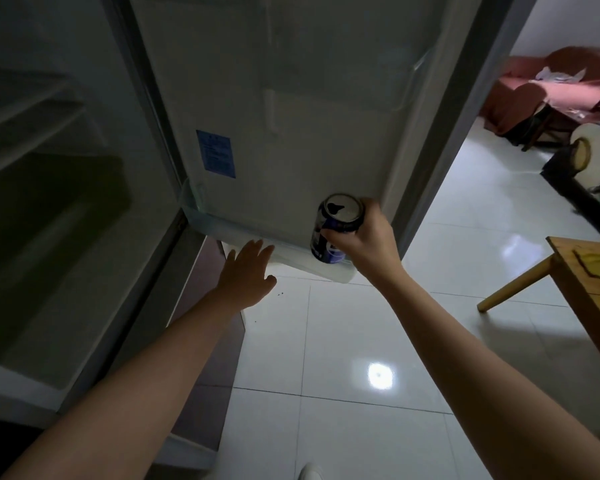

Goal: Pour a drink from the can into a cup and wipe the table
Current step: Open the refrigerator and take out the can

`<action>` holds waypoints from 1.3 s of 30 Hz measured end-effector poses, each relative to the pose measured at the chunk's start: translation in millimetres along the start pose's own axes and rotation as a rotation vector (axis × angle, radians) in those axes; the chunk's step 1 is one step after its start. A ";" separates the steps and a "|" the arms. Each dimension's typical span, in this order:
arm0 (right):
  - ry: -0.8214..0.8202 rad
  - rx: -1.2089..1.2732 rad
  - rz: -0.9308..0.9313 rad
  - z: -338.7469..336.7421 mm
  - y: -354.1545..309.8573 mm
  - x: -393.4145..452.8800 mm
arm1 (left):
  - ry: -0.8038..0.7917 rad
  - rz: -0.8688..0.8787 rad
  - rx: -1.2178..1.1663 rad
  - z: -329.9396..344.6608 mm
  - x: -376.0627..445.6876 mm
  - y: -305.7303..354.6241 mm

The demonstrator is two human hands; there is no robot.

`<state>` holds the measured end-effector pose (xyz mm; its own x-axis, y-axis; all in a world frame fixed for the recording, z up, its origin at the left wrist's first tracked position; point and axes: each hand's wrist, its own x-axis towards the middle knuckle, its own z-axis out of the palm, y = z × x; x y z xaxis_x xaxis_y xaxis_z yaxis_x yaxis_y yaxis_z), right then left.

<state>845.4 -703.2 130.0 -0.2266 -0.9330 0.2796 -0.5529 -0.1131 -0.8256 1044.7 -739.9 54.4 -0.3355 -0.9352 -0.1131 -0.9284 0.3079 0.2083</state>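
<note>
The right hand (pixel 364 242) wraps its fingers around the blue can (pixel 336 226), low on the fridge door (pixel 291 109). The left hand (pixel 248 273), fingers straight and close together, reaches under that door.

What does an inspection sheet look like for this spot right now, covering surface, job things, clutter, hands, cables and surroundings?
Surface: white tiled floor, glossy, a few dark specks near the fridge door; wooden table corner at right.
Job's things: blue can, at the door's bottom shelf; no cup or cloth seen.
Clutter: nothing seen on the shelf besides the can.
Hands: right hand grips the can; left hand, fingers straight, at the shelf's edge.
Cables: nothing seen.
Surroundings: open fridge, dark interior; red sofa in the room beyond.
</note>
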 end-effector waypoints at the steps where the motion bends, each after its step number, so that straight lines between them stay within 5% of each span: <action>1: -0.012 0.002 0.005 -0.1 -0.1 -6.3 | -0.011 -0.011 -0.027 1.4 -4.1 -0.1; 17: -0.083 0.030 0.063 -1.8 -0.5 -84.9 | -0.025 0.102 -0.618 21.7 -62.7 22.5; 31: -0.017 0.077 -0.002 -90.0 35.6 -57.9 | 0.165 0.149 -0.330 12.1 -30.4 115.7; 39: -0.073 0.088 -0.087 -182.4 78.7 -8.7 | 0.318 -0.008 -0.320 -6.8 16.4 213.2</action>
<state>657.6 -641.7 152.0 -0.1203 -0.9405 0.3179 -0.4947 -0.2208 -0.8405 842.3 -690.8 103.5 -0.2164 -0.9600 0.1777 -0.8178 0.2777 0.5041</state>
